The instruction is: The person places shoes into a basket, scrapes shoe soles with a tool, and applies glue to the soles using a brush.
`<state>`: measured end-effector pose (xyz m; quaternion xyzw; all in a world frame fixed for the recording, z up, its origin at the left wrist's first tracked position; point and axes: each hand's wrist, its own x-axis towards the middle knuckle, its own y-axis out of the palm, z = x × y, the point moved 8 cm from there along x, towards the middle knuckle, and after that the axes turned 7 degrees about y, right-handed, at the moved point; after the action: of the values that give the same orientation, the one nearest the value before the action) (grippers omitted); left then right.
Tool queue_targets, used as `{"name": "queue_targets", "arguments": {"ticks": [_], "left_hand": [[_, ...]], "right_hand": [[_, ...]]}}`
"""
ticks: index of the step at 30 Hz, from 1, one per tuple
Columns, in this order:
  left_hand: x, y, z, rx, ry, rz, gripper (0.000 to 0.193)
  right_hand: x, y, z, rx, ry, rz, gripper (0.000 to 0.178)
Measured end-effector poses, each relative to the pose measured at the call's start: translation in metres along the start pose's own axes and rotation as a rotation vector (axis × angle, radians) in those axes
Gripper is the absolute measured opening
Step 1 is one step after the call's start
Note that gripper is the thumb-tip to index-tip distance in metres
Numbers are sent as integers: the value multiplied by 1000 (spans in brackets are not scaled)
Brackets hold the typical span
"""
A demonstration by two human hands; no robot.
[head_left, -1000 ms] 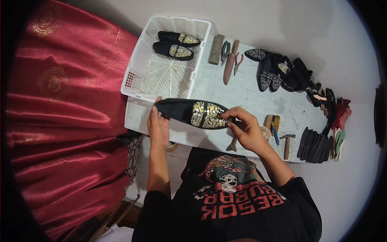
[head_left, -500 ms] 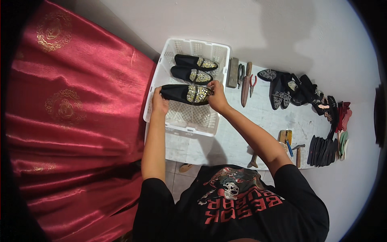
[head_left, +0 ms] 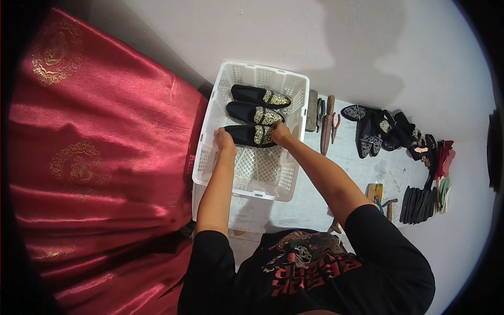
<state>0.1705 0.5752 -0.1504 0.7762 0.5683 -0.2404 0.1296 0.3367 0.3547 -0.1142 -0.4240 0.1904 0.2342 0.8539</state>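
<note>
A black loafer (head_left: 243, 135) with a gold glittering vamp is between my two hands, down inside a white plastic basket (head_left: 290, 173). My left hand (head_left: 225, 140) is closed at its heel, while my right hand (head_left: 281, 133) grips the toe end; some fingertips are hidden. Just beyond it, a second black loafer (head_left: 243, 112) and a third loafer (head_left: 249, 94) lie in the basket, side by side and pointing the same way, toes to the right.
Right of the basket, a grey block (head_left: 312, 111), a brown-sheathed tool (head_left: 326, 128) and red-handled pliers (head_left: 335, 127) lie on the white table (head_left: 346, 168). Farther right are several decorated black shoes (head_left: 370, 139), stacked dark pieces (head_left: 418, 205) and a hammer (head_left: 389, 207). Red cloth (head_left: 126, 157) hangs at left.
The held loafer has gone lower into the basket, close beside the other two, with both hands still on it. The whole view has shifted slightly, so the basket appears lower and farther right.
</note>
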Motion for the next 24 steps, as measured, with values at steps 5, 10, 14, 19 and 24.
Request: {"name": "queue_targets", "arguments": {"ticks": [5, 10, 14, 19, 24], "left_hand": [[12, 18, -4, 221, 239, -24, 57], [-7, 15, -10, 522, 204, -40, 62], [-28, 30, -25, 762, 162, -31, 65], [-13, 5, -7, 554, 83, -29, 70], [-23, 18, -5, 368, 27, 21, 75]], "right_hand": [[19, -1, -3, -72, -60, -68, 45], [7, -1, 0, 15, 15, 11, 59], [5, -17, -1, -102, -53, -98, 50], [-36, -24, 29, -320, -207, -235, 50], [-40, 6, 13, -299, -374, 186, 24]]}}
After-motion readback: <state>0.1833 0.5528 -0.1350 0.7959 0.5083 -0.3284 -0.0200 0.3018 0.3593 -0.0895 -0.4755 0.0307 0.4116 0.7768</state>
